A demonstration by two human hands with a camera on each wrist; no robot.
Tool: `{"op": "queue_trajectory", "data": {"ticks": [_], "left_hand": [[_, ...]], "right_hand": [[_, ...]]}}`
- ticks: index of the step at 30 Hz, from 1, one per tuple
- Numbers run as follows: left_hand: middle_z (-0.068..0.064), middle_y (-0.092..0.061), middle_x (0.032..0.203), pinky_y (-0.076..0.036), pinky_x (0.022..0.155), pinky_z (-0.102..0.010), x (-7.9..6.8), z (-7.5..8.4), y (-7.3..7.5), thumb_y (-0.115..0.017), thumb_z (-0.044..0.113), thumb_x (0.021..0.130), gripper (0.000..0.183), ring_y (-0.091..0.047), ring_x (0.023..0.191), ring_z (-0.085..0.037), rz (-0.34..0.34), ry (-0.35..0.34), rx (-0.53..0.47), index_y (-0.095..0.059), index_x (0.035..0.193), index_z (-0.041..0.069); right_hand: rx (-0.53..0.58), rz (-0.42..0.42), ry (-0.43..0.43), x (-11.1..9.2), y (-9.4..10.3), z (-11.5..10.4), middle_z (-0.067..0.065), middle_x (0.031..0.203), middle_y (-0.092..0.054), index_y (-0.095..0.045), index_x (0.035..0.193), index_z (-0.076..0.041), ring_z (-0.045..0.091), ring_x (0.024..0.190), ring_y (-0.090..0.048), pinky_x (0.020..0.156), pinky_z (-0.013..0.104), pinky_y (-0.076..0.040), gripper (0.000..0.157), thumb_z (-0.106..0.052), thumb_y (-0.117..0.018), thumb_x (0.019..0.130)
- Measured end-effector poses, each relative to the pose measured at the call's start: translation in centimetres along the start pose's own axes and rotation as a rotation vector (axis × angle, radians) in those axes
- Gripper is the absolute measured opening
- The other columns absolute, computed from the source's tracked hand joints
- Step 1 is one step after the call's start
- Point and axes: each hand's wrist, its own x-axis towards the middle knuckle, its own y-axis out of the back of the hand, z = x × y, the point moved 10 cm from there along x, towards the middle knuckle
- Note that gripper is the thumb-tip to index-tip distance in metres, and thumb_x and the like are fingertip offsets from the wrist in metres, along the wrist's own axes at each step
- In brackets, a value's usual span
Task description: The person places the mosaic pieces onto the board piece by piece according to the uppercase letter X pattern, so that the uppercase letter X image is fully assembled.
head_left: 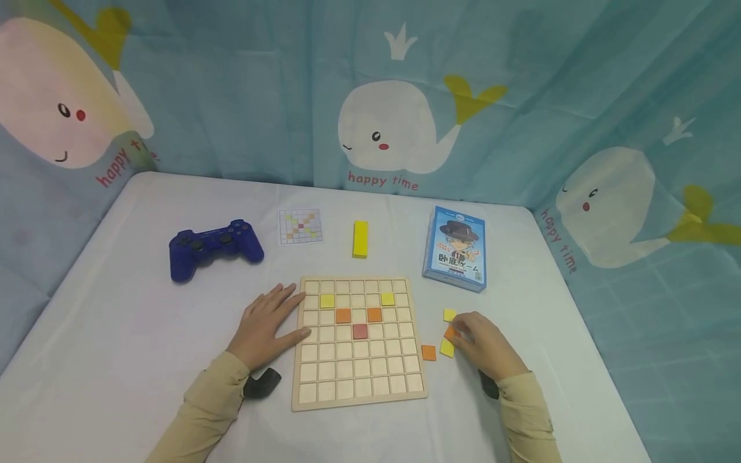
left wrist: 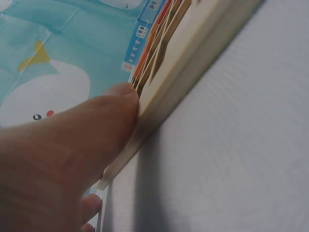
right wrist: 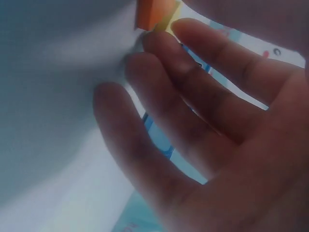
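A wooden grid board [head_left: 360, 350] lies on the table with two yellow tiles, two orange tiles and one red tile [head_left: 360, 331] in its cells. My left hand [head_left: 263, 331] rests at the board's left edge, fingers spread; its thumb [left wrist: 113, 113] touches the rim in the left wrist view. Right of the board, my right hand [head_left: 483, 344] has curled fingers, with thumb and index at an orange tile [head_left: 450, 332], which they appear to pinch. Beside it lie a yellow tile [head_left: 449, 315], another yellow tile [head_left: 447, 348] and an orange tile [head_left: 428, 352].
Behind the board are a small pattern card [head_left: 300, 226], a yellow block [head_left: 360, 239] and a blue game box [head_left: 456, 249]. A blue game controller [head_left: 215, 248] lies at the left. A whale-printed curtain [head_left: 260, 116] stands around the white table.
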Motion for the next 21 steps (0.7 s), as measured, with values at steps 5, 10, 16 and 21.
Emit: {"op": "queue_trajectory", "data": {"ticks": [5,10,16,21], "left_hand": [[-0.01,-0.032,0.155,-0.011,0.117,-0.055,0.0,-0.1,-0.1,-0.063,0.052,0.086,0.072,-0.02,0.145,-0.034,-0.001,0.003,0.0,-0.042,0.145,0.015],[-0.01,-0.032,0.155,-0.012,0.117,-0.055,-0.1,-0.1,-0.3,-0.063,0.052,0.086,0.073,-0.02,0.144,-0.034,-0.005,0.008,0.001,-0.042,0.145,0.015],[-0.01,-0.032,0.154,-0.012,0.117,-0.055,-0.1,0.0,0.0,-0.063,0.051,0.086,0.072,-0.021,0.145,-0.033,0.005,0.003,0.005,-0.042,0.145,0.015],[-0.01,-0.032,0.154,-0.012,0.117,-0.055,-0.1,0.1,0.1,-0.063,0.051,0.086,0.072,-0.021,0.144,-0.034,0.004,0.001,0.004,-0.042,0.145,0.015]], "right_hand": [[-0.032,0.024,-0.012,0.2,0.1,0.2,0.004,0.101,-0.065,-0.066,0.104,-0.007,0.019,0.094,-0.061,0.085,0.039,-0.055,0.02,-0.013,-0.071,0.087],[-0.029,0.003,-0.031,0.0,0.0,0.3,0.005,0.104,-0.064,-0.066,0.108,-0.006,0.021,0.097,-0.061,0.087,0.041,-0.054,0.026,-0.01,-0.073,0.083],[-0.06,0.023,0.024,0.1,0.4,-0.5,0.003,0.102,-0.063,-0.063,0.107,-0.006,0.018,0.095,-0.06,0.086,0.038,-0.054,0.028,-0.006,-0.075,0.081],[-0.051,0.048,0.12,0.5,1.1,-3.2,0.0,0.1,-0.062,-0.062,0.105,-0.007,0.015,0.092,-0.059,0.081,0.034,-0.055,0.029,-0.005,-0.076,0.08]]}}
